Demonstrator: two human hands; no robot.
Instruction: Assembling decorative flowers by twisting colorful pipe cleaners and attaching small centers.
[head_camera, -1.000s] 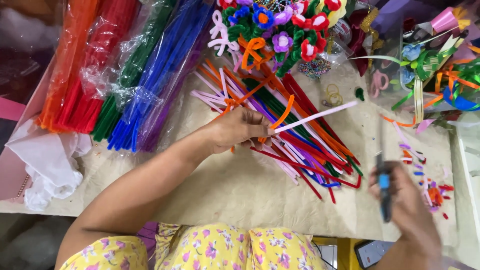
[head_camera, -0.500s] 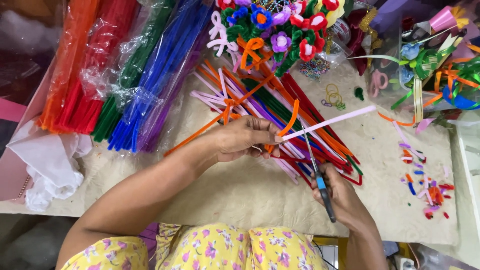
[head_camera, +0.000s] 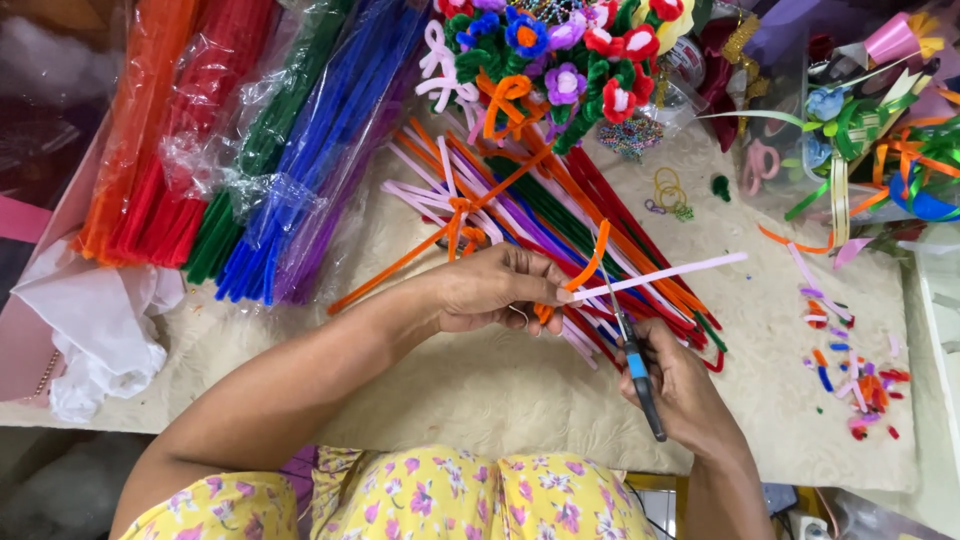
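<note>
Left hand (head_camera: 495, 290) is over the middle of the worktop (head_camera: 480, 390), fingers pressed together, pinching the near end of a pale pink pipe cleaner (head_camera: 665, 274). The pipe cleaner runs from the fingertips out to the right and slightly up, free end in the air above the loose pile. An orange pipe cleaner (head_camera: 592, 262) curls up just beside the same fingertips; cannot tell whether the hand grips it too.

Right hand (head_camera: 680, 385) sits lower right, closed around the dark, blue-accented handle of a slim cutting tool (head_camera: 635, 365), likely scissors. The tool's thin metal tip points up toward the pink pipe cleaner, close to the left fingertips. Cannot tell if the blades touch it.

Under both hands: loose pile of pipe cleaners (head_camera: 560, 220) in orange, red, pink, purple and green, fanned diagonally across the cream textured cover of the worktop.

Upper left: bagged bundles of pipe cleaners side by side, orange (head_camera: 130, 130), red (head_camera: 195, 140), green (head_camera: 275, 120), blue (head_camera: 320, 150), in clear plastic.

Top centre: bouquet of pipe-cleaner flowers (head_camera: 560, 50), mixed colours.

Upper right: ribbons and craft bits (head_camera: 870, 130), green, orange and blue. Small yellow rings (head_camera: 668, 188) lie on the worktop near the bouquet.

Right side: short coloured offcuts (head_camera: 850, 375) scattered on the worktop, well apart from the hands.

Left edge: crumpled white cloth (head_camera: 95, 320).

Bottom: person's yellow floral garment (head_camera: 450, 500).
</note>
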